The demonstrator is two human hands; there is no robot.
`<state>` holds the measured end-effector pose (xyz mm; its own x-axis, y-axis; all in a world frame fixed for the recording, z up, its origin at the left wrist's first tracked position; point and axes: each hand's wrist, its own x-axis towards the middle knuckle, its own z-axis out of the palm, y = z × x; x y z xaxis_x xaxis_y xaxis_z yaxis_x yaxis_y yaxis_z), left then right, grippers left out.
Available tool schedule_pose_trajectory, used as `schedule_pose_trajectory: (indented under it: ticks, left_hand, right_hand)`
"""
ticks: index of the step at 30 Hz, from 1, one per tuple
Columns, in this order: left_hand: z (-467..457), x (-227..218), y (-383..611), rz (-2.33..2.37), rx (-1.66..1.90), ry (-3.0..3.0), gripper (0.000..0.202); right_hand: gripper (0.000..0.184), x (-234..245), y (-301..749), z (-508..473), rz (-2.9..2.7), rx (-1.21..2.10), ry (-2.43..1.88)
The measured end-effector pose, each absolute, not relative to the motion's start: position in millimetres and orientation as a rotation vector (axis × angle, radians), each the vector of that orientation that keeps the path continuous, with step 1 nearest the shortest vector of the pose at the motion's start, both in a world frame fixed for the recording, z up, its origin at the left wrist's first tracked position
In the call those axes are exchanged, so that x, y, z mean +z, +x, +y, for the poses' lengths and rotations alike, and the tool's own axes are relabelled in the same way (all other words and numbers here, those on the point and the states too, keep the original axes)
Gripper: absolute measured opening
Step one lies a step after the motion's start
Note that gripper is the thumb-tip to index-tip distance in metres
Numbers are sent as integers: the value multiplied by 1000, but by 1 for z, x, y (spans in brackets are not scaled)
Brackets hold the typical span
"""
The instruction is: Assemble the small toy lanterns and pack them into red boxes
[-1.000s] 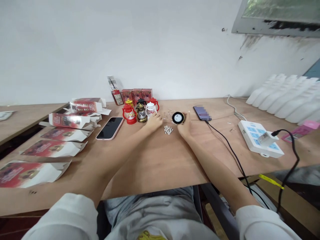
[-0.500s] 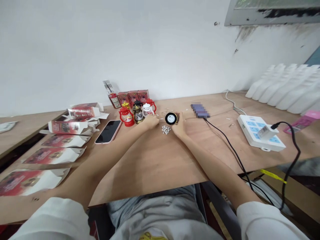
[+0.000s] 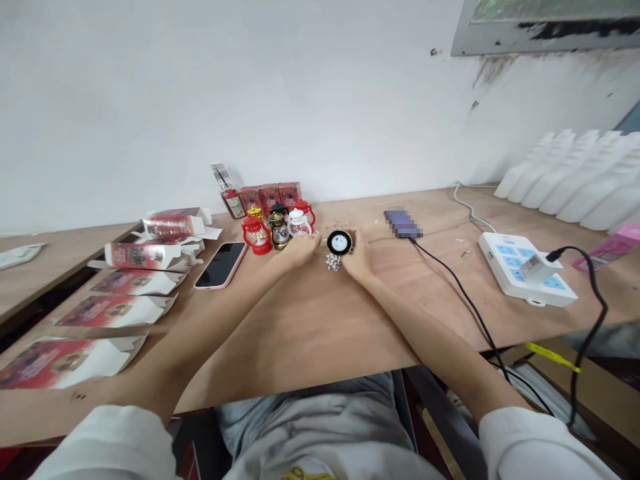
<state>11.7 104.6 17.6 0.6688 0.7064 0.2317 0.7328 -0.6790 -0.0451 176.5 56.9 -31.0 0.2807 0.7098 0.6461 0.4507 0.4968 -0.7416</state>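
Two bare hands meet at the far middle of the smooth wooden table (image 3: pixel 310 333). The right hand (image 3: pixel 361 257) has its fingers closed on a round disc (image 3: pixel 340 243), black with a white centre and a gold-coloured rim, which stands on its edge and faces the camera. The left hand (image 3: pixel 299 249) is curled just beside the disc; I cannot tell whether it pinches something. A little heap of pale round pieces (image 3: pixel 333 263) lies just below the disc. Small glossy lanterns (image 3: pixel 278 229), red, black and white, stand near the left hand. A flat phone (image 3: pixel 221 264) in a pink case lies further left.
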Motion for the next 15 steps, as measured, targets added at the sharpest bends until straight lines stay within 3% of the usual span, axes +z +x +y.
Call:
schedule_pose_trajectory:
  ticks: [6,9,12,15]
  left_hand:
    - [69,50,-4,-1159,-1230,-2840,13]
    - [49,82,-11,-1088,-1485,-2760,13]
    - [32,107,-16,-995,-1524,-2685,15]
    - [24,115,-18,-832,-1323,-2767,18]
  right_hand:
    - [41,-22,161,45,-1319,385,-1058]
    - [43,-17,153,37,-1306,465,-1017]
    - [41,-16,145,31,-1310,527,-962]
    - [41,-18,141,28,-1360,571,-948]
